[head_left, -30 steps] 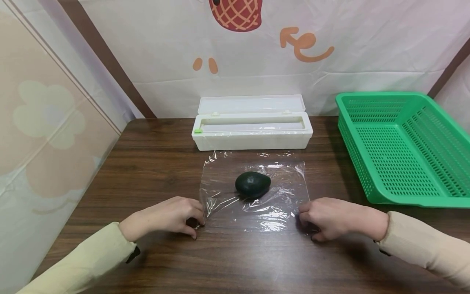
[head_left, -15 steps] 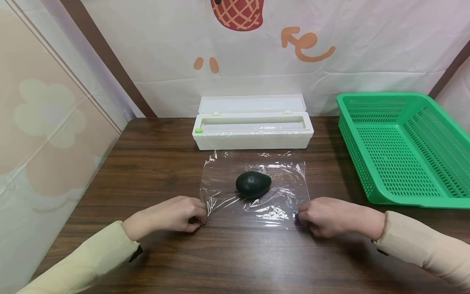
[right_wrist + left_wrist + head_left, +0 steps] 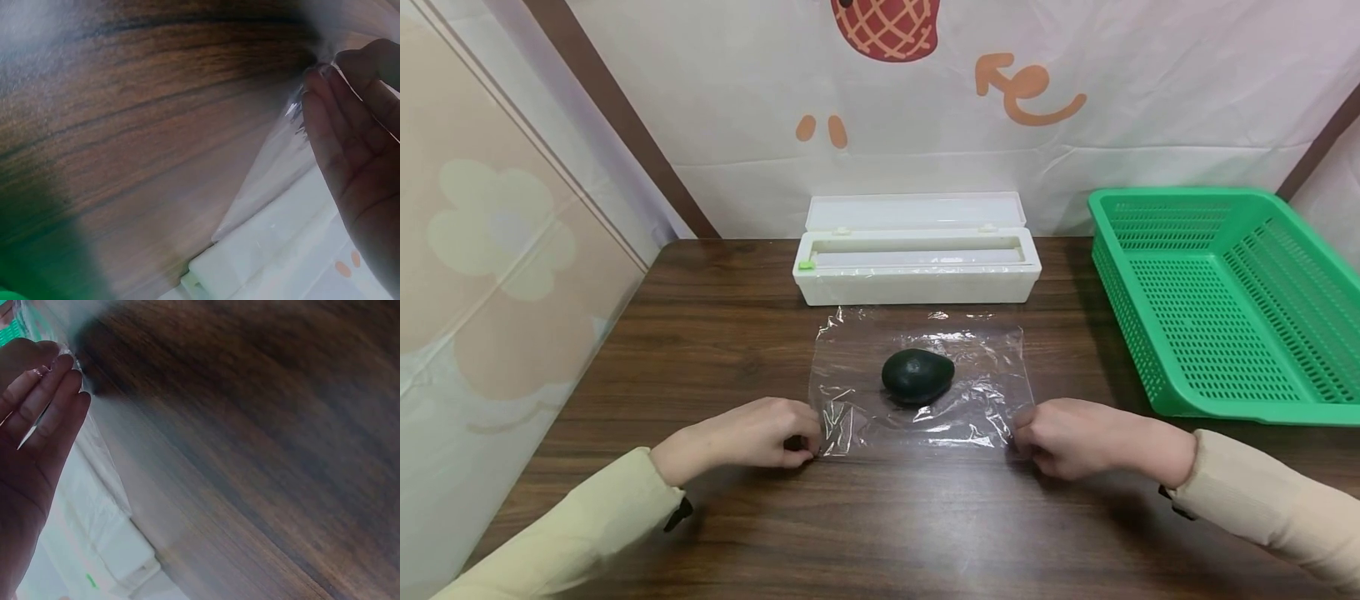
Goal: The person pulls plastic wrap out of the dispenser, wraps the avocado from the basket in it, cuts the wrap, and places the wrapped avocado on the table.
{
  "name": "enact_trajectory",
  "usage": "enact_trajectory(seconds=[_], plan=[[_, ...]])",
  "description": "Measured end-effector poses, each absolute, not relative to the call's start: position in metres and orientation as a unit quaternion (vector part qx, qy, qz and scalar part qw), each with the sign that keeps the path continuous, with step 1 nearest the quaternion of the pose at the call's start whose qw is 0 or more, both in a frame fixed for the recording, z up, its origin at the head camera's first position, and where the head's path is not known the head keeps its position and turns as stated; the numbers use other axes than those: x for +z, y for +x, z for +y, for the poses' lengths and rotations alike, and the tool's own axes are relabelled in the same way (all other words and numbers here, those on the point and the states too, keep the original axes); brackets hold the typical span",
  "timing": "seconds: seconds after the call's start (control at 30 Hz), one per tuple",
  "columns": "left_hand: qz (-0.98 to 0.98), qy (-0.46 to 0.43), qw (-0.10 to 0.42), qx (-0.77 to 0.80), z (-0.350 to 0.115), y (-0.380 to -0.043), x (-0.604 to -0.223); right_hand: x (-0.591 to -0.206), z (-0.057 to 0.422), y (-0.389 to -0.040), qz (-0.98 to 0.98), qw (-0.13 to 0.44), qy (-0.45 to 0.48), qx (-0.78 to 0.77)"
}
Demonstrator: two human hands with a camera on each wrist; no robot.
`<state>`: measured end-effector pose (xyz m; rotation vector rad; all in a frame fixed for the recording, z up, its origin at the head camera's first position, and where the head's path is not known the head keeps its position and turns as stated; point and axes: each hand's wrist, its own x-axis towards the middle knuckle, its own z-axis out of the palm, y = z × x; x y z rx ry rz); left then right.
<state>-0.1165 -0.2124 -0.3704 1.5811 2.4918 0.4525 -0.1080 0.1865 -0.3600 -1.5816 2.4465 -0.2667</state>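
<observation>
A dark green avocado (image 3: pixel 917 377) lies on its side on a clear sheet of cling film (image 3: pixel 850 367), spread over the brown table. My left hand (image 3: pixel 767 433) pinches the film's near left corner between thumb and fingertips. At the near right corner my right hand (image 3: pixel 1067 439) pinches the film the same way. In the left wrist view, the left hand's fingers (image 3: pixel 53 412) reach to a thin glinting fold of film. Film hangs from the right hand's fingertips (image 3: pixel 315 103) in the right wrist view. The film's near edge runs between both hands.
Behind the film stands a white cling film dispenser (image 3: pixel 917 287), its lid tipped back and a roll inside. A green perforated plastic basket (image 3: pixel 1172 367) sits at the right. A printed cloth (image 3: pixel 737 183) hangs behind the table (image 3: pixel 715 333).
Both thumbs have closed against the fingers on the film's near corners. The film's near edge has shifted slightly away from me, and its creases have changed. The avocado has stayed in place.
</observation>
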Motion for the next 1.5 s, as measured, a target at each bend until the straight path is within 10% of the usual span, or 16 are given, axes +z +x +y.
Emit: enact_trajectory(seconds=[1.5], plan=[[0.83, 0.519, -0.063, 0.195, -0.221, -0.129, -0.341, -0.324, 0.198, -0.131, 0.852, -0.069, -0.505, -0.123]])
